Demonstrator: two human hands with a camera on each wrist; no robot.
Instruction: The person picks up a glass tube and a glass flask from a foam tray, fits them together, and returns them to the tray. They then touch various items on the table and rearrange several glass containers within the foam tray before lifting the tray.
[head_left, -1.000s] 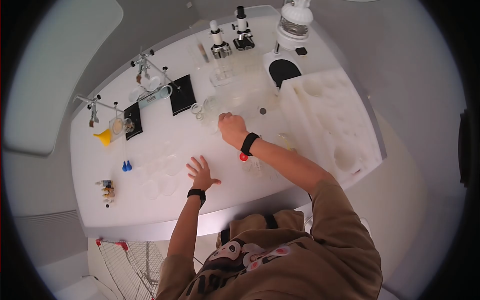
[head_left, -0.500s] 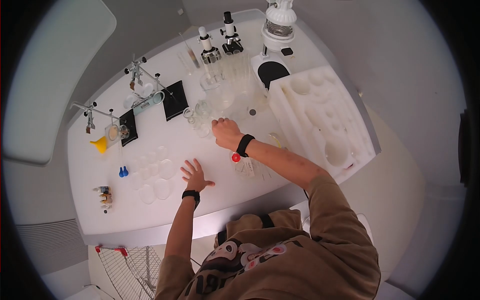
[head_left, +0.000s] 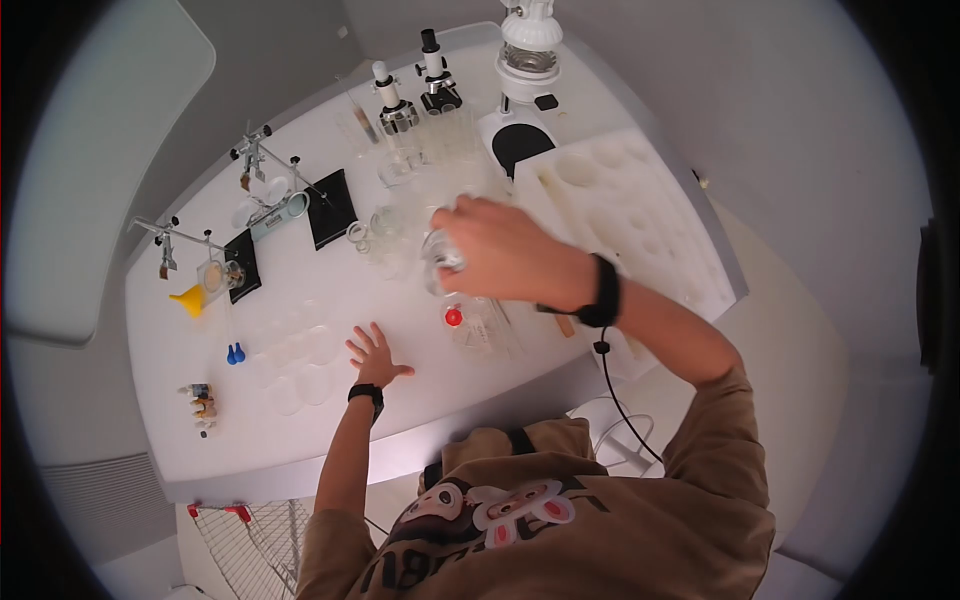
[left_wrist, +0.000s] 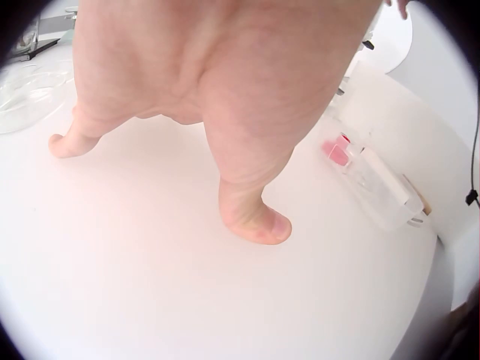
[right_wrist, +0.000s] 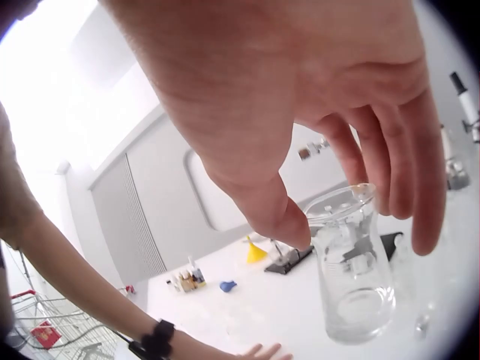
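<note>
My right hand [head_left: 505, 250] is raised over the table and grips a clear glass beaker [right_wrist: 352, 300] by its flared rim. In the right wrist view the thumb sits on the near side of the rim and the fingers reach round the far side; the beaker hangs nearly upright below them. My left hand [head_left: 373, 362] rests on the white table [left_wrist: 150, 262] with fingers spread and holds nothing. Left of it lie several clear round dishes [head_left: 318, 388]. A clear container with a red part [head_left: 454, 316] lies to its right.
Small glass jars [head_left: 358, 237] stand beyond the right hand, with microscopes [head_left: 396, 112] at the back. A white moulded tray [head_left: 640, 235] fills the right side. Toward the left are clamp stands, a yellow funnel [head_left: 188, 300], blue bulbs [head_left: 235, 353] and small bottles [head_left: 203, 405].
My right hand has risen from the table toward the head camera, carrying the beaker up with it. The left hand stays spread on the table while the head view shifts.
</note>
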